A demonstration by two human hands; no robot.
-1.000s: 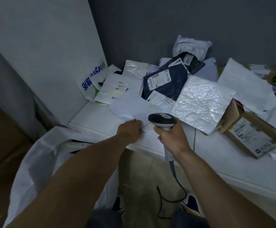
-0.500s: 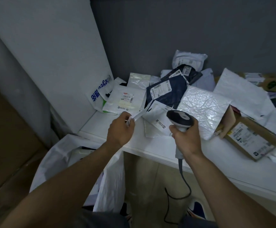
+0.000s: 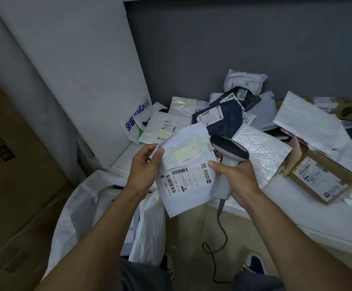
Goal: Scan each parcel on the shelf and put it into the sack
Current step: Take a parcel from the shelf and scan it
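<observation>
My left hand (image 3: 144,166) grips the left edge of a white mailer parcel (image 3: 186,171), held up off the shelf with its barcode label facing me. My right hand (image 3: 233,179) holds a grey corded barcode scanner (image 3: 228,156) by its handle, and its thumb rests on the parcel's right edge. The scanner head sits just behind the parcel's upper right corner. The white sack (image 3: 86,208) stands open below my left forearm, beside the white shelf (image 3: 309,211). Several other parcels lie piled on the shelf, among them a dark blue bag (image 3: 223,118) and a bubble mailer (image 3: 261,152).
A brown cardboard box (image 3: 326,178) with a label lies on the shelf at right. Large cardboard cartons (image 3: 13,164) stand at the left. A white side panel (image 3: 82,70) walls the shelf's left end. The scanner cable (image 3: 219,238) hangs down to the floor between my feet.
My left hand lifted the white mailer off the shelf and turned its label towards me. My right hand brought the scanner in close and its thumb now touches the parcel.
</observation>
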